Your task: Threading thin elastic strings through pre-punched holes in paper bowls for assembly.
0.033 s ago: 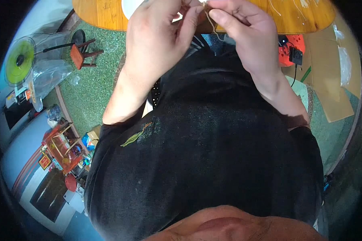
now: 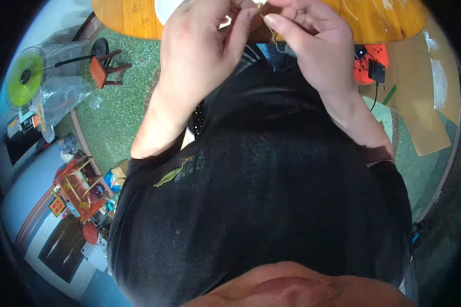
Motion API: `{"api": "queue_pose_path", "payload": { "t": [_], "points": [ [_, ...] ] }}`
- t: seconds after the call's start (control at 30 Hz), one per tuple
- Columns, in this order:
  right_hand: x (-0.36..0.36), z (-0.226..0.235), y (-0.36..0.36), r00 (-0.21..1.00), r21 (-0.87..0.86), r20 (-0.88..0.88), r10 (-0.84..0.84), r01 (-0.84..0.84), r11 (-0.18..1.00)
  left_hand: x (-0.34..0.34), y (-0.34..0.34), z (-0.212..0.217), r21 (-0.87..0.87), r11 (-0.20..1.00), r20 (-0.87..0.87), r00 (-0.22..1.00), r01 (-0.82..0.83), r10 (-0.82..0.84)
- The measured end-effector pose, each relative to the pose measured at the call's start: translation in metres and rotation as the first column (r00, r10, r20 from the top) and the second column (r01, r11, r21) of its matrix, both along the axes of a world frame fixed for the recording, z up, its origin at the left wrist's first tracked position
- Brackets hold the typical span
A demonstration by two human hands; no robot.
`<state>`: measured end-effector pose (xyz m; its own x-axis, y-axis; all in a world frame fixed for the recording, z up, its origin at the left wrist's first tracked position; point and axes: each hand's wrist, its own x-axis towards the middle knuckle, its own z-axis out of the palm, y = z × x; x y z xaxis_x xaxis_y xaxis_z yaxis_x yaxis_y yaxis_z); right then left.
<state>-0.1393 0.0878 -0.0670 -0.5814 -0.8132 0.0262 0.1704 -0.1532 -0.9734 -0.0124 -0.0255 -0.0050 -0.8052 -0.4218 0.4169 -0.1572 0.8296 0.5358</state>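
Observation:
Both of my hands are raised close together over the near edge of a round wooden table (image 2: 128, 18). My left hand (image 2: 200, 51) pinches a small brown piece (image 2: 235, 11) between thumb and fingers. My right hand (image 2: 312, 46) has thumb and forefinger closed on a thin pale thread (image 2: 274, 37), which hangs down a little between the two hands. The fingertips of both hands almost touch. What the thread joins to is hidden by the fingers. A white dish (image 2: 165, 9) sits on the table just beyond my left hand.
My black shirt fills the lower middle. On the green speckled floor stand a small reddish stool (image 2: 105, 69), a green fan wrapped in clear plastic (image 2: 25, 77), a red shelf rack (image 2: 79, 187), an orange device with a black cable (image 2: 369, 66) and flat cardboard (image 2: 420, 102).

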Motion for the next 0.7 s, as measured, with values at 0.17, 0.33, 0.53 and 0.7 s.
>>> {"api": "queue_pose_path", "payload": {
  "t": [0.17, 0.33, 0.53, 0.7],
  "points": [
    [-0.006, 0.011, -0.005, 0.749, -0.147, -0.639, -0.176, 0.105, 0.984, 0.001, 0.002, 0.003, 0.094, 0.995, 0.024, 0.999, -0.026, 0.024],
    [-0.021, -0.031, -0.042, 0.776, -0.716, -0.456, -0.436, -0.029, 0.698, -0.001, 0.005, 0.006, 0.155, 0.987, 0.03, 0.999, -0.03, 0.026],
    [-0.021, 0.028, -0.014, 0.544, -0.225, -0.815, -0.202, 0.025, 0.974, 0.004, 0.002, 0.006, -0.003, 1.0, 0.04, 0.999, -0.019, 0.019],
    [-0.034, 0.009, -0.03, 0.849, -0.535, -0.499, -0.173, -0.145, 0.832, 0.005, -0.001, 0.003, -0.006, 0.999, 0.023, 0.998, 0.05, -0.05]
  ]
}}
